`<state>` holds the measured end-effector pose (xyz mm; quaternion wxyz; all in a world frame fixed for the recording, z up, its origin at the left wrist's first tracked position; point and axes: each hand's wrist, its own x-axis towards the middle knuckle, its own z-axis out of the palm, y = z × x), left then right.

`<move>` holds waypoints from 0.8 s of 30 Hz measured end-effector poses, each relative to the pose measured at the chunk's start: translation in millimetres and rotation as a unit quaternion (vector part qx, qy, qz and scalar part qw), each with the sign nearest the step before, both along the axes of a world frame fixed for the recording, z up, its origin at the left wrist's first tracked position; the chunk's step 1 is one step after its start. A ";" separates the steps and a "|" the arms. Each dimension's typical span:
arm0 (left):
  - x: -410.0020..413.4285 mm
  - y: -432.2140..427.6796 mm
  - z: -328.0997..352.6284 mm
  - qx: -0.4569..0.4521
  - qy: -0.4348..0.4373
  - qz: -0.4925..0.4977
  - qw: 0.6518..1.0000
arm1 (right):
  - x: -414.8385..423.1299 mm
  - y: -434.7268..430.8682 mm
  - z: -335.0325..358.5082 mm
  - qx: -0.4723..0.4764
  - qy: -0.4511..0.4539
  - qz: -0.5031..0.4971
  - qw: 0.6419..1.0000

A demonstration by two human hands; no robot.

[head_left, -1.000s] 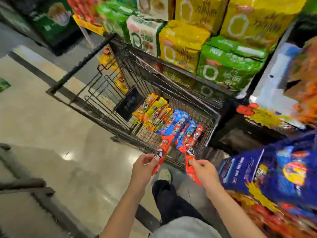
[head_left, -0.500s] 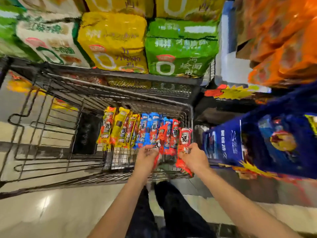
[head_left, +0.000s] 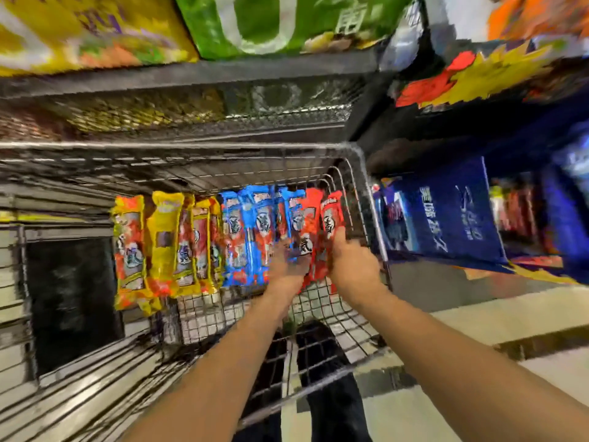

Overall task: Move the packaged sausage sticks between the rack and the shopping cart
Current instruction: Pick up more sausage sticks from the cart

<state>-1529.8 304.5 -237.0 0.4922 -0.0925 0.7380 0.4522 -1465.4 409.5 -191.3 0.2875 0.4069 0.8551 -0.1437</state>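
Right hand (head_left: 353, 266) gripping red sausage pack (head_left: 331, 215) by lower end, inside shopping cart (head_left: 350, 153); left hand (head_left: 287, 269) blurring over pack row (head_left: 242, 231), grip untellable. Packs looking light, floppy, slick: pinching sealed end advisable.

1. Yellow sausage packs (head_left: 165, 244): bright yellow wrappers with red-orange ends and a greyish picture panel down the middle.
2. Blue sausage packs (head_left: 248, 231): sky blue up top, red print lower down.
3. Red sausage packs (head_left: 331, 215): solid red with a black-and-white logo.
4. Cart (head_left: 350, 333): plain silver-grey wire grid, and the black panel (head_left: 73, 301) is flat matte.
5. Yellow bag (head_left: 63, 30), then a green bag (head_left: 287, 20) with a fat white ring.
6. Blue box (head_left: 446, 212): deep navy, white characters.
7. Starburst tag (head_left: 471, 78): red and yellow spikes.
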 end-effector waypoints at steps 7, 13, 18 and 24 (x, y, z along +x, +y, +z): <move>5.9 23.9 -59.3 0.032 0.087 -0.116 0.989 | 0.5 -1.9 -60.7 0.012 -0.032 -0.014 0.999; 6.0 29.6 -86.6 -0.007 0.212 -0.192 0.958 | 1.8 -12.3 -86.7 -0.012 0.039 -0.118 0.992; 8.5 20.2 -92.5 0.037 0.185 -0.187 0.964 | 7.6 -33.6 -98.6 0.006 0.154 -0.189 0.970; -4.8 16.2 -88.8 0.047 0.152 -0.201 0.967 | -1.3 -19.1 -113.5 -0.078 0.201 -0.157 0.964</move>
